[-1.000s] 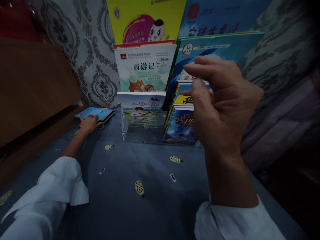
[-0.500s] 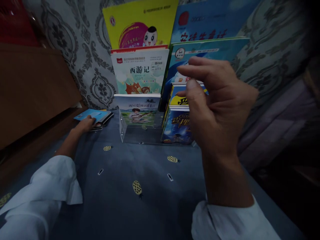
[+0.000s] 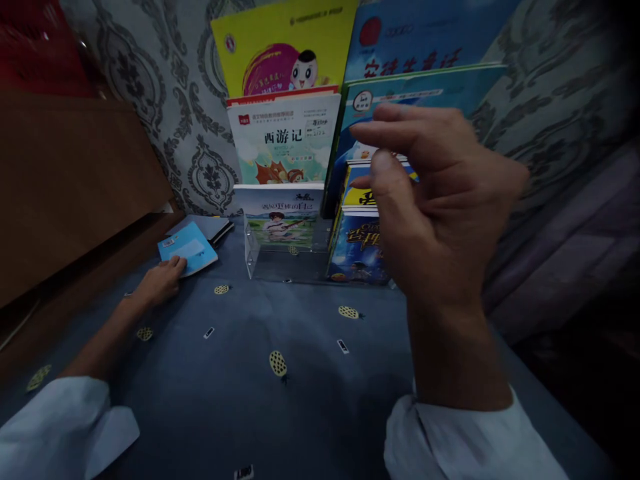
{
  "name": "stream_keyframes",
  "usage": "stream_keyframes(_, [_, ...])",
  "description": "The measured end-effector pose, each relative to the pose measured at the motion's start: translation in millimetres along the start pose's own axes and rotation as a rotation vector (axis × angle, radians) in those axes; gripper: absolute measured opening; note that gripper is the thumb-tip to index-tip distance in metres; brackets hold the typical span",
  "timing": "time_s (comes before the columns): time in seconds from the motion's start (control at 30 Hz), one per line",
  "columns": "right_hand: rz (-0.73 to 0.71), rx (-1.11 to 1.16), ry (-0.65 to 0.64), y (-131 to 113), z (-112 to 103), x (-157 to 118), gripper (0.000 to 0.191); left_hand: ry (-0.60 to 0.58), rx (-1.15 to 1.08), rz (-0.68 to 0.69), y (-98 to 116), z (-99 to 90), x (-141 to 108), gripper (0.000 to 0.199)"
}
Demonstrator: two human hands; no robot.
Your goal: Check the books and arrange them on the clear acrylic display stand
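At the left, my left hand (image 3: 163, 280) grips the near edge of a light blue book (image 3: 193, 243), which lies askew over a small pile of dark-edged books (image 3: 220, 230). My right hand (image 3: 435, 200) is raised at the right with its fingers curved and thumb apart, nothing between them. It covers part of the books behind it. A clear stand (image 3: 253, 257) holds upright books in tiers: a yellow one (image 3: 325, 50), a white and green one (image 3: 285, 140) and a landscape-covered one (image 3: 280, 217) on its left, several blue ones (image 3: 357, 247) on its right.
A dark blue cloth (image 3: 240, 393) with pineapple prints covers the table. Brown wooden furniture (image 3: 70, 180) borders it at the left, and a patterned grey curtain or wall covering (image 3: 213, 173) rises behind the stand. Pale fabric (image 3: 575, 240) hangs at the right.
My left hand has drawn the light blue book toward me, turning it off the pile and uncovering a grey book. My right hand has barely moved; the view has shifted slightly.
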State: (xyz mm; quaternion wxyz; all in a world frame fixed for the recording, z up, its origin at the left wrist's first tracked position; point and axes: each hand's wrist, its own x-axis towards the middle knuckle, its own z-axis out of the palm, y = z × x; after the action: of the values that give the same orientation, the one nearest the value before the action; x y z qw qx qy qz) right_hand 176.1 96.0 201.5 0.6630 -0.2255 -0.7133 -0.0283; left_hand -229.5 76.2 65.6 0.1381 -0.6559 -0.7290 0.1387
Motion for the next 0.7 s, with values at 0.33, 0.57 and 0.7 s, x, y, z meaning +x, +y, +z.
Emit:
stream_keyframes(0.33, [-0.097,0.169,-0.419,-16.8,48.1,-33.8,0.027,0.002,-0.07,0.258,61.2,-24.4,-91.4,0.025])
stream_keyframes(0.57, [-0.094,0.314,-1.112,-29.2,91.2,-114.6,0.03,0.208,-0.063,0.601,150.1,-29.0,-117.9,0.033])
stream_keyframes(0.7, [0.045,0.4,-1.343,-25.8,86.8,-142.1,0.038,0.438,-0.171,0.867,194.2,-40.5,-133.0,0.027])
